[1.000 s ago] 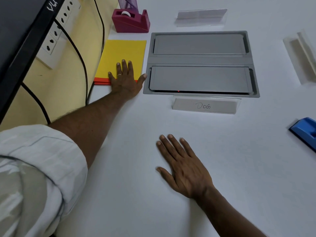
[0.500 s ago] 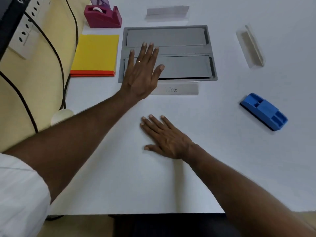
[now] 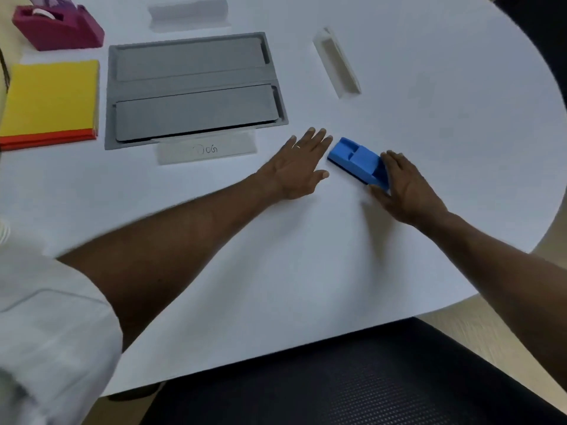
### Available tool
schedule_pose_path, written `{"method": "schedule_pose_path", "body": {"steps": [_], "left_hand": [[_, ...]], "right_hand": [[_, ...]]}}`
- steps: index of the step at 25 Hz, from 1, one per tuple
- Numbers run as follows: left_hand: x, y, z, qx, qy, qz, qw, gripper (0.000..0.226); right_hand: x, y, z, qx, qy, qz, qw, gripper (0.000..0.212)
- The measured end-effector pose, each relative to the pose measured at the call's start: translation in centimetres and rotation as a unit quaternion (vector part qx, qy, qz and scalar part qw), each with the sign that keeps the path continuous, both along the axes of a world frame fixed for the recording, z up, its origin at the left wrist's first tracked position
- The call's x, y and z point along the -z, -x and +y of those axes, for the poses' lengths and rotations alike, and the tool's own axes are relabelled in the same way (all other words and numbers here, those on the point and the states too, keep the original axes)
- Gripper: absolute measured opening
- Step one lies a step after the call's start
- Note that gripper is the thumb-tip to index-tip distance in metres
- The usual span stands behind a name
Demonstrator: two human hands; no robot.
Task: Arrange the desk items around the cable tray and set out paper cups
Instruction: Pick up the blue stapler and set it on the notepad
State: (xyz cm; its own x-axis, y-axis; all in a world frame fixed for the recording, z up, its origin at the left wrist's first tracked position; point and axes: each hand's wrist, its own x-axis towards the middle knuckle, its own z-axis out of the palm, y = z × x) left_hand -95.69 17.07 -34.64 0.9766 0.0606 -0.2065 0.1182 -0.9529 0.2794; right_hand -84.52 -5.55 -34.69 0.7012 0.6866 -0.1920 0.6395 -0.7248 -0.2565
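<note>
A blue plastic eraser [image 3: 356,161] lies on the white table, to the right of and below the grey cable tray [image 3: 196,87]. My right hand [image 3: 405,188] covers its right end, fingers on top and thumb at the near side. My left hand [image 3: 299,167] lies flat and open, its fingertips just at the eraser's left end. A yellow note pad [image 3: 50,96] with an orange bottom layer sits against the tray's left side. A maroon tape dispenser [image 3: 58,29] stands behind the pad. No paper cups are in view.
A clear name plate marked "Dog" [image 3: 205,150] lies along the tray's near edge, another [image 3: 188,13] lies behind the tray, and a third [image 3: 336,62] lies angled to its right. The table's rounded edge curves at the right. A black chair [image 3: 352,378] is below.
My left hand left the yellow pad, crossed over the tray and came down beside the blue eraser. My right hand slid from the table's middle onto the eraser's right end.
</note>
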Motion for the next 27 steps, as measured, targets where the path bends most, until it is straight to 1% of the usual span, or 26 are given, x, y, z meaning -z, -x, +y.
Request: {"method": "schedule_pose_path", "body": {"steps": [2, 6, 8, 11, 15, 21, 24, 27], "left_hand": [[0.4, -2.3, -1.8, 0.009, 0.008, 0.027, 1.000, 0.075], [1.1, -5.3, -3.2, 0.033, 0.005, 0.042, 0.999, 0.081], [1.5, -5.8, -3.1, 0.042, -0.001, 0.030, 0.999, 0.079], [1.6, -4.7, -1.5, 0.037, 0.006, -0.025, 0.999, 0.070], [1.0, -0.3, 1.8, -0.003, 0.055, -0.075, 0.996, 0.066], [-1.9, 8.1, 7.8, -0.055, 0.053, -0.168, 0.983, 0.062], [-3.6, 12.6, 12.0, -0.091, 0.063, -0.177, 0.978, 0.063], [-5.0, 17.0, 16.0, -0.166, 0.092, -0.176, 0.966, 0.063]], "right_hand": [[0.8, -0.3, -0.5, 0.023, -0.007, 0.050, 0.998, 0.074], [1.3, -1.3, -0.2, 0.017, -0.043, 0.026, 0.999, 0.062], [1.3, -1.6, -0.1, -0.004, -0.049, 0.022, 0.999, 0.060], [0.7, -1.3, 0.1, -0.044, -0.063, 0.024, 0.997, 0.060], [-1.2, 0.1, 2.3, -0.112, -0.094, 0.018, 0.989, 0.058], [-4.4, 4.2, 9.1, -0.205, -0.128, 0.005, 0.970, 0.059], [-5.5, 6.9, 14.2, -0.248, -0.154, -0.001, 0.956, 0.059], [-5.6, 10.1, 20.1, -0.278, -0.172, 0.013, 0.945, 0.059]]}}
